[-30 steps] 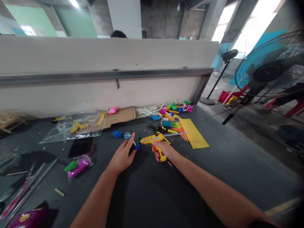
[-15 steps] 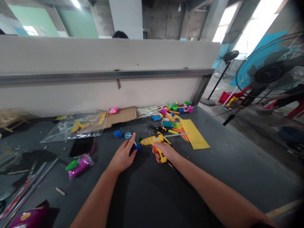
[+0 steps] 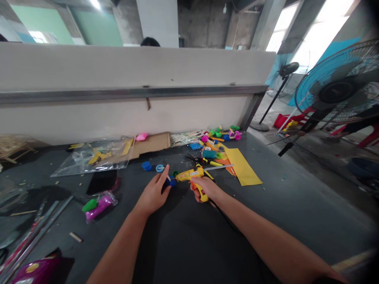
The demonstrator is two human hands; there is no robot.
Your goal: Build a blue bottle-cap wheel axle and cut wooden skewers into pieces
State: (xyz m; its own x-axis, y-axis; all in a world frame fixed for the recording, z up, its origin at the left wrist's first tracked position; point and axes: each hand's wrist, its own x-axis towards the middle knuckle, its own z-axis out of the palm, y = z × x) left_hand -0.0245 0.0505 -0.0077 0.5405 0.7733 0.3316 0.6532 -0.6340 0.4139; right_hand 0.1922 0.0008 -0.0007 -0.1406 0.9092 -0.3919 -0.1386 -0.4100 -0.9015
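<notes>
In the head view, my right hand (image 3: 204, 189) is wrapped round the handle of a yellow hot glue gun (image 3: 189, 175). Its nozzle points left and a clear glue stick (image 3: 219, 167) juts from its back. My left hand (image 3: 155, 195) has thumb and index finger round the near side of a blue bottle cap (image 3: 171, 182), close to the nozzle. A short pale stick (image 3: 168, 178) shows at this cap; the exact finger contact is partly hidden. Beyond my left hand lie a light blue cap (image 3: 159, 168) with a stick in it, another blue cap (image 3: 146, 166) and a green cap (image 3: 175, 173).
Yellow sheet (image 3: 244, 167), pliers (image 3: 207, 161) and colourful small parts (image 3: 220, 136) lie at the back right. A plastic bag (image 3: 89, 161), cardboard (image 3: 152, 144), a phone (image 3: 101, 182) and a purple packet (image 3: 99, 207) are left. A partition (image 3: 124, 114) stands behind; a fan (image 3: 337, 92) stands right.
Almost nothing differs. Both hands and the glue gun hold nearly the same place, with only a slight shift of the camera.
</notes>
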